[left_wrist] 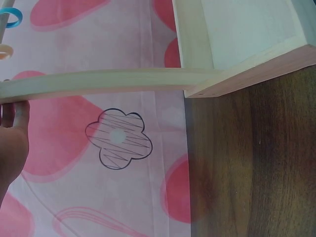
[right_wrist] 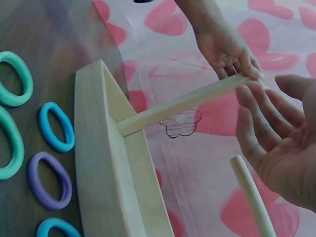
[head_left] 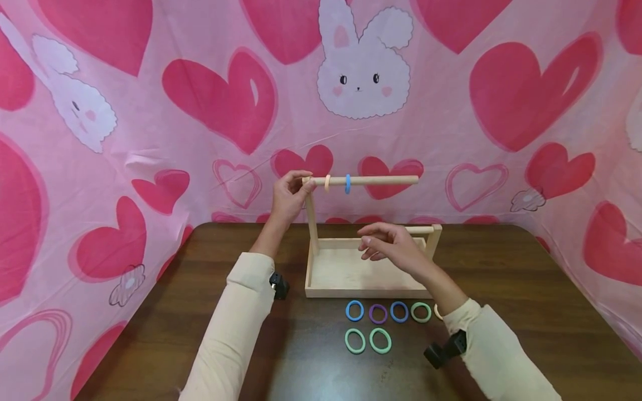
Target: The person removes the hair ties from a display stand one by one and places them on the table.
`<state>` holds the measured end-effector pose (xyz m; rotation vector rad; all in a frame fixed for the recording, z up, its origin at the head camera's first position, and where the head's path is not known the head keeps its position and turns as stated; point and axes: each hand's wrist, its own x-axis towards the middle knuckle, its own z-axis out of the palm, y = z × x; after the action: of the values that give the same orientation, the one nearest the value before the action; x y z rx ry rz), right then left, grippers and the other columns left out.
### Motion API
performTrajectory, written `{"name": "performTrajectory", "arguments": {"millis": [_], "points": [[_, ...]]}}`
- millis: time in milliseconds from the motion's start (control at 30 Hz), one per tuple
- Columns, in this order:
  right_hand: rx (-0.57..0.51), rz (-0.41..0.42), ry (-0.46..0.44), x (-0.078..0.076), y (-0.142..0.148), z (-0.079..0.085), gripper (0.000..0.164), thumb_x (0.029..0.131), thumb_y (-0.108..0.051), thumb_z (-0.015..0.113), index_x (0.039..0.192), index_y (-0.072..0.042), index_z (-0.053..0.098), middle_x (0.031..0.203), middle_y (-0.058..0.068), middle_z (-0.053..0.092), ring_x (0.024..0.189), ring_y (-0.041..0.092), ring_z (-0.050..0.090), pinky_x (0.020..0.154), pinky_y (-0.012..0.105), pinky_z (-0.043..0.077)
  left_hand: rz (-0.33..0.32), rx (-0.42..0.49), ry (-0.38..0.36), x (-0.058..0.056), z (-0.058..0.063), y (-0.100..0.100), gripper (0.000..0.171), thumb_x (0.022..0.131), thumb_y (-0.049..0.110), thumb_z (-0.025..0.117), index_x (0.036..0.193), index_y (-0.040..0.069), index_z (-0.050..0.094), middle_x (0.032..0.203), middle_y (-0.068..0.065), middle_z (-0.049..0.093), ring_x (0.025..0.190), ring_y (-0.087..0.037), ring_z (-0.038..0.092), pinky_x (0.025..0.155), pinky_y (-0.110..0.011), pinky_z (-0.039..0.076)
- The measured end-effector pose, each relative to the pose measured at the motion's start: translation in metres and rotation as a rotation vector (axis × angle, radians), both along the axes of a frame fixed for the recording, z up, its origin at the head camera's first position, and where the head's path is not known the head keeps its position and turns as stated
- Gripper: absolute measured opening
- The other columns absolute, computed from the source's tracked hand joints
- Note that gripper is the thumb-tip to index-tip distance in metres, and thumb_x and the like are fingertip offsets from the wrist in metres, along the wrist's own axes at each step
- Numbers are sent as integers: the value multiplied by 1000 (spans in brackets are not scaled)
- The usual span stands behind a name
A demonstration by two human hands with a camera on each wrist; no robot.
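Observation:
A wooden stand has a shallow tray base [head_left: 361,293], an upright post [head_left: 312,223] at its left and a long rod [head_left: 386,180] running rightward from the post's top. My left hand [head_left: 290,196] grips the post's top at the rod's left end, thumb in front. On the rod hang a pale orange ring [head_left: 327,184], close to that hand, and a blue ring [head_left: 348,184] just right of it. My right hand [head_left: 390,243] hovers over the tray with nothing held, its fingers loosely bent. In the right wrist view its fingers [right_wrist: 269,111] overlap the post's top.
Several rings lie on the table before the tray, among them a purple ring [head_left: 371,318] and a green ring [head_left: 346,341]; a pale one is partly behind my right wrist. A shorter post [head_left: 433,240] with a lower rod [head_left: 419,230] stands at the tray's right. Heart-print cloth [head_left: 321,133] hangs behind.

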<state>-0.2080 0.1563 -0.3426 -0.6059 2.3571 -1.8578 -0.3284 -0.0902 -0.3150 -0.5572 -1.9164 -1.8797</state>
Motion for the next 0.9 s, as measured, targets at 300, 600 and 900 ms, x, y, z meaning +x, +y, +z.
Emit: {"name": "performTrajectory", "arguments": {"millis": [300,600,900], "points": [[-158,-153,12,-21,-17,4,34,101,-7,58,129,13,57,81,-15,71,76,4,74,76,24,62,-18,18,0,2,-1,0,24,90,-4,72,112,-13,66,85,9,72,70,-1,62,54,-15,46],[-283,-273,2,-44,-36,4,31,98,-3,59,125,12,57,75,-16,70,69,4,72,72,23,62,-11,16,14,0,0,-1,22,90,-5,71,110,-13,67,87,7,73,76,2,64,71,-15,54],[-507,-470,40,-61,-60,7,25,92,5,64,115,14,59,68,-13,70,58,3,70,60,19,60,-9,7,18,1,0,-1,24,90,-5,71,111,-15,65,90,-2,75,75,3,64,70,-15,54]]}}
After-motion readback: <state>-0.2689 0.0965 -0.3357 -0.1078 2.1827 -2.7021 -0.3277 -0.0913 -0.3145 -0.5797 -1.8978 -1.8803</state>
